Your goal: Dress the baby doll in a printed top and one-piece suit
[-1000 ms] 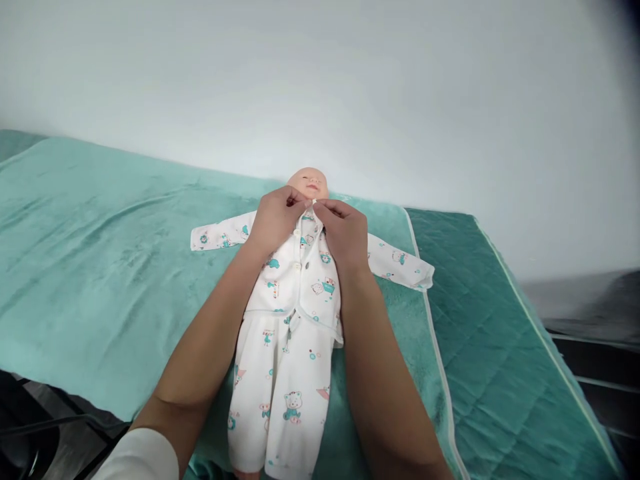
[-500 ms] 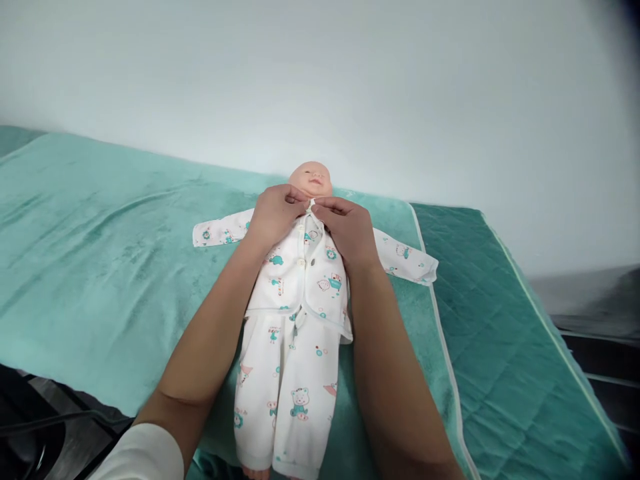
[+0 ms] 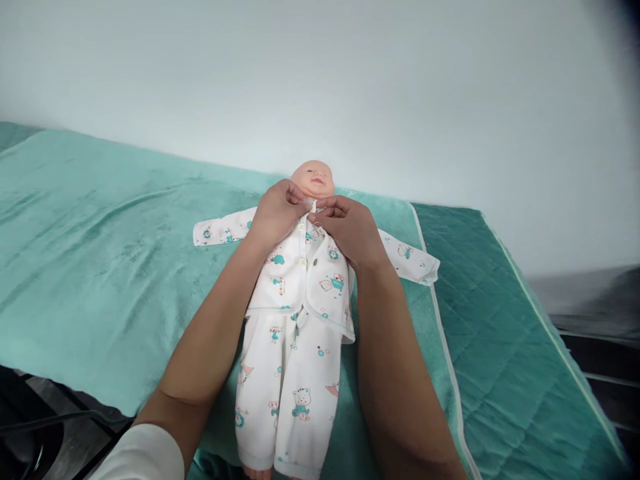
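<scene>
A baby doll (image 3: 314,175) lies on its back, dressed in a white printed jacket (image 3: 283,280) and matching trousers (image 3: 305,407). At its neck, my left hand (image 3: 281,210) pinches one front edge of the jacket by the collar. My right hand (image 3: 350,227) pinches the opposite edge close beside it, thumb and fingers together. Below my hands the jacket front hangs loosely together, with pale buttons (image 3: 303,262) showing along the edge on the left. Both sleeves stretch outward. My fingertips hide the top fastening.
Under the doll is a light green blanket (image 3: 100,267), laid over a darker quilted cover (image 3: 510,320) that shows at the right. A white wall (image 3: 320,80) rises behind the bed. Dark objects (image 3: 30,427) stand on the floor at the lower left.
Both hands stay at the collar with only small finger shifts. My right hand has moved slightly, and the jacket's right front edge is pulled a little outward.
</scene>
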### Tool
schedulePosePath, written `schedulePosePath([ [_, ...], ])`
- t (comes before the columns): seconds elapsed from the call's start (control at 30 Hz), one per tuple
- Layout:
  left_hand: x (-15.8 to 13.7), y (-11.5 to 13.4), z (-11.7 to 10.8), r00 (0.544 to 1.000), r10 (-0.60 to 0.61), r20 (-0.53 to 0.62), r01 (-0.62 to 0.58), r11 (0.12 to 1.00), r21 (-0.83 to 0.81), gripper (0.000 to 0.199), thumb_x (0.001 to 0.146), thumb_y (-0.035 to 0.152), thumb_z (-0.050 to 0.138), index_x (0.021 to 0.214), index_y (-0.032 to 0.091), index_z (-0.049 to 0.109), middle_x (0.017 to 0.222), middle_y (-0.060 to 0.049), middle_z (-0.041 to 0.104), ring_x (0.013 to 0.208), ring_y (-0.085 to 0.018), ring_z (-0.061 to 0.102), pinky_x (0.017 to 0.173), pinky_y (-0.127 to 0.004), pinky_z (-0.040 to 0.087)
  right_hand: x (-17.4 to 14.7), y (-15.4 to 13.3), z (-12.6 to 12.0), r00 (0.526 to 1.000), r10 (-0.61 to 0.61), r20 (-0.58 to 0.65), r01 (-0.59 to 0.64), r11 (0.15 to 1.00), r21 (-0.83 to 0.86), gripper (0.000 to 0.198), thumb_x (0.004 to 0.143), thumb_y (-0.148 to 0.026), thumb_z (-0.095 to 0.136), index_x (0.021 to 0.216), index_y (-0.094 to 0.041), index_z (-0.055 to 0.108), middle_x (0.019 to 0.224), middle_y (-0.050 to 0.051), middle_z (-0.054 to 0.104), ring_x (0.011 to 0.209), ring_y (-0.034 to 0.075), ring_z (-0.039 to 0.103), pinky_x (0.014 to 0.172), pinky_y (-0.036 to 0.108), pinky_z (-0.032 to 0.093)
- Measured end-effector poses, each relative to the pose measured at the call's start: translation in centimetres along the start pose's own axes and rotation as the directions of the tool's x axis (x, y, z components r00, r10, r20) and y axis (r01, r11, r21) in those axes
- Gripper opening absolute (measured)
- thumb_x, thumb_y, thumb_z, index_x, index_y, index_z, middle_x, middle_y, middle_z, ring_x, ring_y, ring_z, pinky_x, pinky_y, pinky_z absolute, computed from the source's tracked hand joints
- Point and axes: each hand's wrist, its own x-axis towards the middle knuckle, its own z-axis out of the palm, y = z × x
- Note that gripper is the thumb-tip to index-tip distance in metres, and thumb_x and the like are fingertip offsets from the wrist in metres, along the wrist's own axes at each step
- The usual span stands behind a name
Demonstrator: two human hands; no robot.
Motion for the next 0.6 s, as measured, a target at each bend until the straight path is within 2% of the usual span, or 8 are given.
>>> schedulePosePath([
  [0.13,-0.1,0.1,0.0,0.999,-0.035,0.008,0.035,0.998,-0.048,0.018,0.081,0.011,0.069,0.082,0.020,0.054,0.079,0.001,0.062,0.074,-0.013,0.058,0.072,-0.027,0.046,-0.2,-0.4,0.3,1.000,-0.020,-0.014,0.018,0.995,-0.094,0.029,0.068,-0.030,0.081,0.092,-0.022,0.067,0.073,-0.002,0.067,0.062,0.013,0.058,0.057,0.028,0.043],
  [0.33,-0.5,0.8,-0.2,0.995,-0.059,0.077,0.065,0.994,-0.083,0.019,0.081,0.020,0.077,0.087,0.019,0.059,0.080,0.000,0.066,0.074,-0.013,0.061,0.069,-0.027,0.045,-0.4,-0.6,0.5,0.997,-0.076,0.002,0.074,0.969,-0.235,0.024,0.071,-0.023,0.074,0.093,-0.022,0.064,0.075,-0.003,0.067,0.067,0.014,0.060,0.061,0.028,0.044],
  [0.5,-0.7,1.3,0.0,0.986,-0.140,0.085,0.148,0.984,-0.100,0.023,0.074,0.012,0.076,0.089,0.020,0.061,0.069,0.004,0.059,0.062,-0.011,0.053,0.063,-0.026,0.041,-0.4,-0.7,0.6,0.993,-0.115,0.032,0.119,0.947,-0.299,0.024,0.071,-0.020,0.070,0.094,-0.023,0.063,0.073,-0.003,0.067,0.069,0.015,0.061,0.066,0.030,0.045],
  [0.6,-0.6,1.3,-0.2,0.981,-0.170,0.091,0.183,0.969,-0.165,0.024,0.072,0.007,0.073,0.089,0.019,0.061,0.071,0.003,0.061,0.064,-0.012,0.056,0.066,-0.027,0.044,-0.7,-1.1,0.7,0.994,-0.096,0.053,0.107,0.949,-0.297,0.028,0.072,-0.021,0.070,0.099,-0.022,0.065,0.073,-0.004,0.068,0.068,0.015,0.061,0.065,0.029,0.045],
])
